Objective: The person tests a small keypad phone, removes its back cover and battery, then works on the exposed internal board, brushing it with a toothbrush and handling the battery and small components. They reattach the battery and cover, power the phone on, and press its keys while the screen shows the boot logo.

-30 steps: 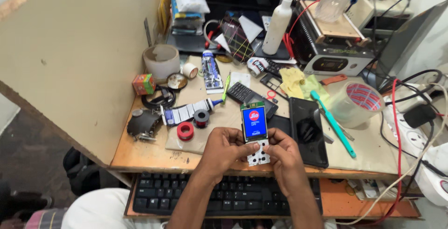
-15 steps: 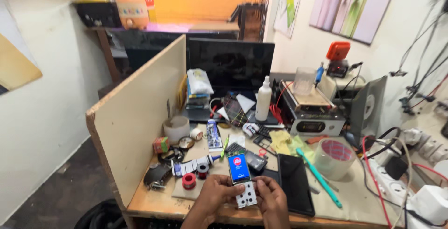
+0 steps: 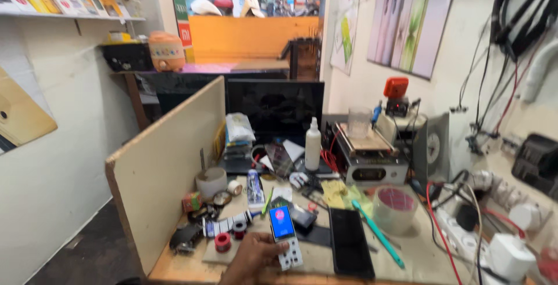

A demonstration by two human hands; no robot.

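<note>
A small white keypad phone [image 3: 285, 237] with a lit blue screen is held upright over the front of the wooden desk [image 3: 407, 264]. My left hand [image 3: 251, 256] grips it from the left side, near the bottom edge of the view. My right hand is out of view. A black smartphone [image 3: 350, 241] lies face up just right of the keypad phone. Red tape rolls [image 3: 223, 242] sit just left of my hand.
A beige partition board [image 3: 168, 163] walls off the desk's left side. Behind are a dark monitor [image 3: 274, 108], a white bottle [image 3: 313, 144], a heating machine [image 3: 369, 163], a large tape roll [image 3: 395, 208], a green tool [image 3: 378, 234] and cables with a power strip [image 3: 465, 235] at right.
The camera has tilted up, so the shop wall and shelves fill the view. Both hands were on the keypad phone; now only my left hand shows holding it.
</note>
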